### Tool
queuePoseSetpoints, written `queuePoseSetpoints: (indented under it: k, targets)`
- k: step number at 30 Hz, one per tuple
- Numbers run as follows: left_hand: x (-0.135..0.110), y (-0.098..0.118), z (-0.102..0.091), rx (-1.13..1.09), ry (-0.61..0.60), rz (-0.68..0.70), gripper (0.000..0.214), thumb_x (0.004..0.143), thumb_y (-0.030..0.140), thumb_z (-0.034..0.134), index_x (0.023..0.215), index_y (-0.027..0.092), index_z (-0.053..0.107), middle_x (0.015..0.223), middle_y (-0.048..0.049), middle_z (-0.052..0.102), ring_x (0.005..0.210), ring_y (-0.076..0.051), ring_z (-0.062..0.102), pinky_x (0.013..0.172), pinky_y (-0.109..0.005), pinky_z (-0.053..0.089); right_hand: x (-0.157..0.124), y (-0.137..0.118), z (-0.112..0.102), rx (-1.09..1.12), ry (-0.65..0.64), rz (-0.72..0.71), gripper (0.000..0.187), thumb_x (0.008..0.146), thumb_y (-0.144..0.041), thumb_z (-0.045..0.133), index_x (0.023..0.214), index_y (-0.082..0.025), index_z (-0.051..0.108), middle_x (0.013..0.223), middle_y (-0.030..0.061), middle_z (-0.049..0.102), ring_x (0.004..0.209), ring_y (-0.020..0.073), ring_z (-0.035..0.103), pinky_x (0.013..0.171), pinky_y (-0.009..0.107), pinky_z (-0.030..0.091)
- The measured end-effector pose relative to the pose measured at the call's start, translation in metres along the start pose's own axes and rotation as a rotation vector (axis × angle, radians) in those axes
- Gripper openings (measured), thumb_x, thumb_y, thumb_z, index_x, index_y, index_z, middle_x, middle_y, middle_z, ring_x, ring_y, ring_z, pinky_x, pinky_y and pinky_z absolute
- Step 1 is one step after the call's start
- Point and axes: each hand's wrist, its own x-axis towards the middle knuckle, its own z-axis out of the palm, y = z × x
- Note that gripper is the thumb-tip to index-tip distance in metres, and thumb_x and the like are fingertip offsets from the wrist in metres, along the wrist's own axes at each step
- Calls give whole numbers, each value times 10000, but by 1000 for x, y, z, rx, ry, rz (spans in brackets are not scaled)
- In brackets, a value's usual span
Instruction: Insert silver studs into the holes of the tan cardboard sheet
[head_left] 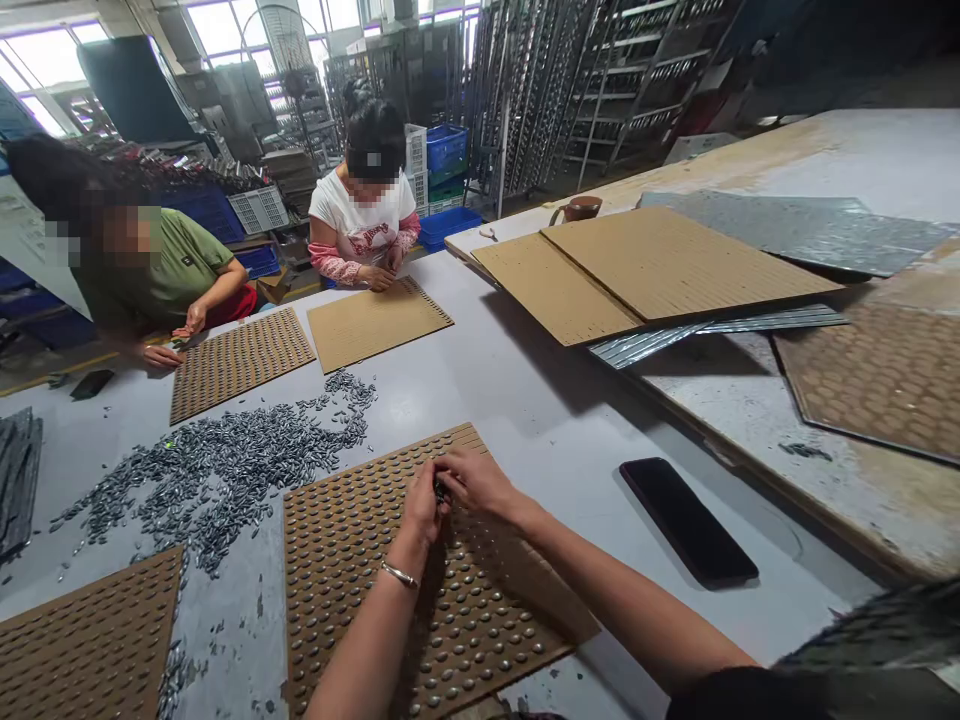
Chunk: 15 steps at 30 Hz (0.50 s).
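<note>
Together, the left hand (421, 508) and right hand (474, 482) pinch small dark pieces (440, 490) over the pegboard (360, 540), fingers closed narrow to seat them in holes, with the loose pile (217, 470) near for refills.

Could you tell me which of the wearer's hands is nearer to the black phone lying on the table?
Right. The right hand is over the perforated board, on the phone's side; the left hand touches it, farther away.

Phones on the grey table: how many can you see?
2. One black phone lies face down right of the person's hands, by the table edge. A second dark phone lies far left, near a co-worker's hand. Others may be hidden.
</note>
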Motion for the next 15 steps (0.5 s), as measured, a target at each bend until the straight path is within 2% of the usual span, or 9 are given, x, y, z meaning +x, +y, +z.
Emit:
queuePoseSetpoints:
  k: [2,5,10,13,15]
  targets:
    - [-4,-6,5,36,-16,23,548,649,665,746,718,158,548,572,27,537,443,-77,467,372,-173,277,-15,-6,5,7,28,-77,196,959,-240,516,1019,-207,700,894,58,662,826,178,587,723,252,403]
    - [-8,-11,10,75,-49,1,588,650,717,709,721,157,546,545,34,513,413,-73,447,359,-177,259,-26,-3,5,33,39,-30,167,942,-225,536,979,-198,697,854,50,659,810,182,587,724,259,405]
    - [-8,-7,12,33,-131,-137,477,670,550,782,850,150,594,620,32,555,410,-56,453,344,-151,206,-23,7,-4,190,46,34,101,872,-164,579,902,-173,675,851,45,693,786,170,606,689,243,408]
    - [-5,-4,9,6,-157,-142,445,661,474,809,879,146,602,669,22,581,425,-48,461,351,-143,220,-18,12,-6,269,4,11,165,821,-123,575,924,-188,687,841,23,709,770,162,617,687,237,417]
    - [-3,-5,7,-3,-136,-124,435,663,448,812,882,135,603,674,9,592,443,-52,472,364,-143,245,-12,19,-6,321,-17,25,186,843,-138,544,943,-189,692,841,14,716,764,153,627,692,231,435]
